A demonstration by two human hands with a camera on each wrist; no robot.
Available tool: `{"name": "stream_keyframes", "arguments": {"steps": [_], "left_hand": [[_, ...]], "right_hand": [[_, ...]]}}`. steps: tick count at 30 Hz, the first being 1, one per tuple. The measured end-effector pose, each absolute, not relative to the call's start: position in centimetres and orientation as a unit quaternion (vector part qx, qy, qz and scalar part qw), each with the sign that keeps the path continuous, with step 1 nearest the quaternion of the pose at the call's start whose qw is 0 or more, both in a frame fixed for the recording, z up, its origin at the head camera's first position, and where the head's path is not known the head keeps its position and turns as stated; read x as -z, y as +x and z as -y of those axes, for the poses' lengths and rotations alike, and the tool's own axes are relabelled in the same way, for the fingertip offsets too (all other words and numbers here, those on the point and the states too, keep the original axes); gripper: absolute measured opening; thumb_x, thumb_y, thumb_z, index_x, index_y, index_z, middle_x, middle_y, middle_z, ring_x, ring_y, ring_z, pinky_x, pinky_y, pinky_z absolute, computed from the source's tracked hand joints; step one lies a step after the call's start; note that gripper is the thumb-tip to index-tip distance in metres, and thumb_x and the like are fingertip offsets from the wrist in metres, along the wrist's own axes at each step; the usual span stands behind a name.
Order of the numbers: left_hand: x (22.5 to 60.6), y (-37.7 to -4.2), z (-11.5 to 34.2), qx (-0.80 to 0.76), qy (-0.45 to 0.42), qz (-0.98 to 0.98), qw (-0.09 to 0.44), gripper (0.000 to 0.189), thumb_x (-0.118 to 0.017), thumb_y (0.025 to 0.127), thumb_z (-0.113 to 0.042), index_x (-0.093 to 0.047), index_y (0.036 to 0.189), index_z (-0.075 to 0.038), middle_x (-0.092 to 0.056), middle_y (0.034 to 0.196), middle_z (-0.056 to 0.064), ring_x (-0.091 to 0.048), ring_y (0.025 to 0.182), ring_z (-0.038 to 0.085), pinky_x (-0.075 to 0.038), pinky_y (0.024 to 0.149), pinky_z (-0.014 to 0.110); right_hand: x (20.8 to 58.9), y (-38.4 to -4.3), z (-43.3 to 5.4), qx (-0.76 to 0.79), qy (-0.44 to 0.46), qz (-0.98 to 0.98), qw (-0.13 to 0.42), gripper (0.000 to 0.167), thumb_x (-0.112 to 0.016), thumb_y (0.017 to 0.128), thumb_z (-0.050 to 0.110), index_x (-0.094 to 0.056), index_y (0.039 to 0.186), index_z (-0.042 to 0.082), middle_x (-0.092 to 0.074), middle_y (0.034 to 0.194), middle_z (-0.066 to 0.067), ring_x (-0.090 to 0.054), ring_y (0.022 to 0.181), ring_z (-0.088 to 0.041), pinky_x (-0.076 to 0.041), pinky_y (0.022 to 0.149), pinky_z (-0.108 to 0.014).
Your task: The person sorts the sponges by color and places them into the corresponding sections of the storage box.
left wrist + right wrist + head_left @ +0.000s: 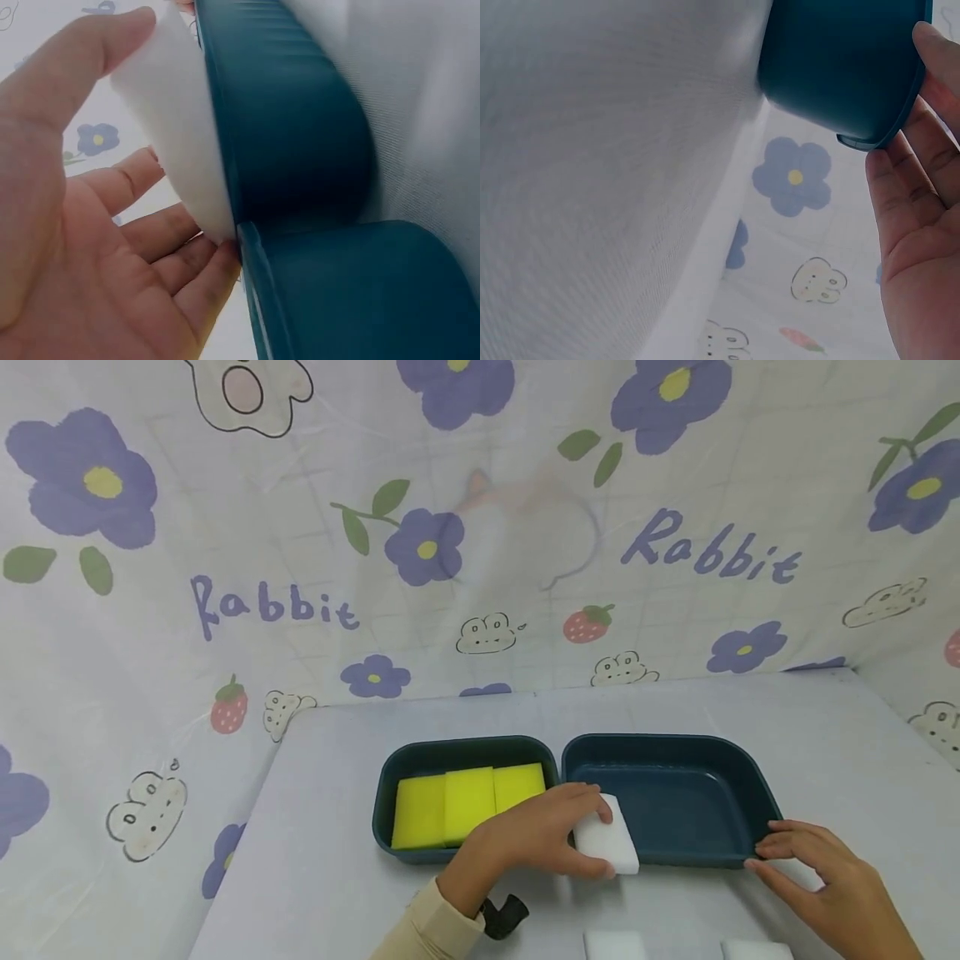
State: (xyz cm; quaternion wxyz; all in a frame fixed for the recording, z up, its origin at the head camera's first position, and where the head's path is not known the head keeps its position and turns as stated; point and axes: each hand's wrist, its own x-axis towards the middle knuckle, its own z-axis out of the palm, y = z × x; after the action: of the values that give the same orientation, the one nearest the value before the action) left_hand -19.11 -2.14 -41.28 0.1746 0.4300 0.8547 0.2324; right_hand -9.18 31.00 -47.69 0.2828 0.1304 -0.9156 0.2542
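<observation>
My left hand (536, 831) holds a white sponge block (607, 839) between thumb and fingers, tilted over the near left rim of the right-hand teal container (675, 806). In the left wrist view the white sponge (169, 112) stands close against the container's rim, thumb at one edge and fingers at the other. My right hand (832, 877) grips the near right corner of that same container, its thumb and fingertips on the rim. In the right wrist view, the container's outer wall (840, 67) shows beside the right hand (930, 247).
Left of it stands a second teal container (382, 810) holding three yellow sponges (468, 802) in a row. Two more white blocks, one left (615, 945) and one right (757, 951), lie at the near edge of view. A small black object (504, 917) shows beside the left wrist.
</observation>
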Motion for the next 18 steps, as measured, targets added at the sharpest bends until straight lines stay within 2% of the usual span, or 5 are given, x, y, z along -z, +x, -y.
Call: {"name": "stream_keyframes", "arguments": {"steps": [4,7,14,18], "left_hand": [[41.2,-19.5,2.1,-0.234,0.430,-0.852,0.185,0.049,-0.076,0.087,-0.045,-0.058,0.124,-0.019,-0.055,0.128,-0.007,-0.048,0.110,0.007,-0.045,0.081,0.015],[41.1,-20.3,1.5,-0.224,0.431,-0.856,0.178,0.049,-0.079,0.084,-0.048,-0.061,0.121,-0.020,-0.059,0.121,-0.008,-0.050,0.103,0.007,-0.045,0.077,0.015],[42.1,-22.2,-0.6,-0.196,0.422,-0.865,0.189,0.049,-0.078,0.081,-0.054,-0.064,0.118,-0.025,-0.060,0.117,-0.013,-0.049,0.099,0.004,-0.044,0.075,0.015],[42.6,-22.9,-1.4,-0.182,0.413,-0.872,0.188,0.053,-0.076,0.082,-0.056,-0.063,0.124,-0.026,-0.059,0.125,-0.012,-0.048,0.105,0.005,-0.044,0.080,0.017]], "right_hand": [[47.6,-9.2,-30.6,-0.248,0.116,0.923,0.272,0.034,-0.091,0.058,-0.003,-0.074,0.083,0.012,-0.070,0.096,-0.008,-0.055,0.100,-0.025,-0.023,0.088,0.005],[47.4,-9.3,-30.7,-0.243,0.111,0.926,0.266,0.033,-0.091,0.060,-0.002,-0.073,0.084,0.011,-0.070,0.094,-0.008,-0.056,0.098,-0.030,-0.022,0.088,0.005],[47.6,-9.4,-31.0,-0.243,0.119,0.923,0.273,0.036,-0.091,0.058,-0.004,-0.073,0.083,0.014,-0.069,0.094,-0.004,-0.054,0.100,-0.020,-0.025,0.088,0.004],[47.8,-9.4,-31.0,-0.251,0.120,0.921,0.274,0.037,-0.091,0.059,-0.003,-0.072,0.083,0.017,-0.069,0.094,-0.001,-0.052,0.103,-0.010,-0.027,0.087,0.004]]}}
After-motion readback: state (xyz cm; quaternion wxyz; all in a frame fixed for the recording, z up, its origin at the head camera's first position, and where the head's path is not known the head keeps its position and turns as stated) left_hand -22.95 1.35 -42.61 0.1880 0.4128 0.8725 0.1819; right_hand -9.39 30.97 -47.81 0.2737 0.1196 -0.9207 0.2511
